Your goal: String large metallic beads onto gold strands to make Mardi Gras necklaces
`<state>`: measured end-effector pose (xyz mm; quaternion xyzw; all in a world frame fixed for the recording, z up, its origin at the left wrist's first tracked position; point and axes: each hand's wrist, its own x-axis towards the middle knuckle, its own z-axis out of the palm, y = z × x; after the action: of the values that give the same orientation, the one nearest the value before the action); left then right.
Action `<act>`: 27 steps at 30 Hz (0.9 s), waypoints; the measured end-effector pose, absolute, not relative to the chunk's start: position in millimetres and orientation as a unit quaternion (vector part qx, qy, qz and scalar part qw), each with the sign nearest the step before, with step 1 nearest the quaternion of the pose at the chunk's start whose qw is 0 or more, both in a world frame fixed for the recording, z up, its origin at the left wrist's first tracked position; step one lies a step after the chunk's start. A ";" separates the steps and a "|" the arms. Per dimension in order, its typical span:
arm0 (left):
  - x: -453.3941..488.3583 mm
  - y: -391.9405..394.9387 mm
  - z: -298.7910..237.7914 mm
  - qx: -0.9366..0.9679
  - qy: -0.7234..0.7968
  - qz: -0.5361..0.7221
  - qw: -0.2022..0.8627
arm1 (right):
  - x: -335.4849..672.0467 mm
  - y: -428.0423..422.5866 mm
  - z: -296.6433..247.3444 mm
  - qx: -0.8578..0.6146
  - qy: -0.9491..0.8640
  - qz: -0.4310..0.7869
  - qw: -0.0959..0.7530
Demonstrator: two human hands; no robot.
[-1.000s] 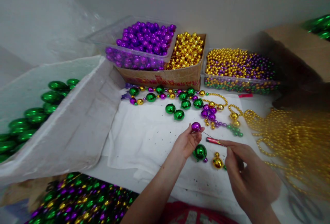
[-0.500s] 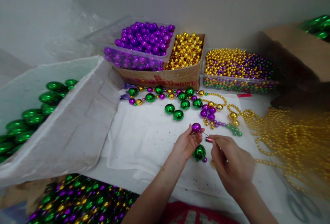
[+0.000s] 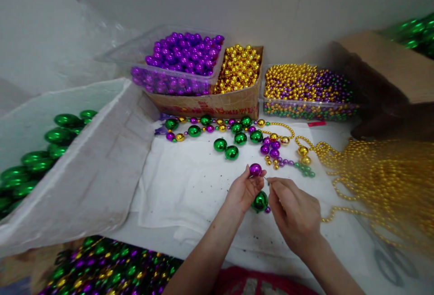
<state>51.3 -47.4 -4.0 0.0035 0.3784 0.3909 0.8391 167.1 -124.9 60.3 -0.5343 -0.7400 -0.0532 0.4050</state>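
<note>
A shiny purple bead (image 3: 255,169) sits between the thumb and fingers of my left hand (image 3: 242,191). Close by on the right, my right hand (image 3: 296,213) is closed on a small tool with a thin metal shaft (image 3: 265,179), whose tip reaches the left fingers beside the bead. The tool's handle is mostly hidden in my fist. Below the hands lie a large green bead (image 3: 260,201) and a small purple bead (image 3: 267,209). Just beyond them are loose purple beads (image 3: 274,153) and green beads (image 3: 232,152) on the white cloth (image 3: 183,186).
A strung necklace (image 3: 194,130) crosses the back. Behind it stand a tub of purple beads (image 3: 190,80), a carton (image 3: 203,105) with gold beads and a tub of mixed beads (image 3: 308,105). Gold bead strands (image 3: 383,182) and scissors (image 3: 389,263) lie right; a foam box (image 3: 111,159) stands left.
The right hand has moved slightly left, closer to the left hand, and the tool's red handle no longer shows. The purple bead stays in the left hand. The whole view has shifted a little.
</note>
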 end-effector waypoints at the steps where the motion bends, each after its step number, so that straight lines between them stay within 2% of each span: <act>1: 51.8 -46.8 -3.6 0.003 0.380 0.392 0.838 | 168.8 -123.3 60.7 -0.536 -0.736 -0.046 0.411; 7: 61.4 -30.7 7.0 0.028 0.381 0.425 0.820 | 185.3 -110.8 72.2 -0.593 -0.660 -0.023 0.460; 15: 59.1 -22.4 23.4 0.074 0.368 0.463 0.803 | 178.1 -116.0 76.4 -0.586 -0.613 0.002 0.530; 21: 43.7 -21.6 23.1 0.070 0.366 0.473 0.798 | 178.6 -122.5 80.2 -0.602 -0.583 0.044 0.544; 27: 25.1 -9.0 20.7 0.044 0.378 0.518 0.766 | 202.2 -118.7 99.7 -0.598 -0.371 0.109 0.702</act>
<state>25.1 -9.0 20.7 0.0442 0.3783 0.5183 0.7657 202.2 -118.7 99.7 -0.5979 -0.3715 0.1088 0.7019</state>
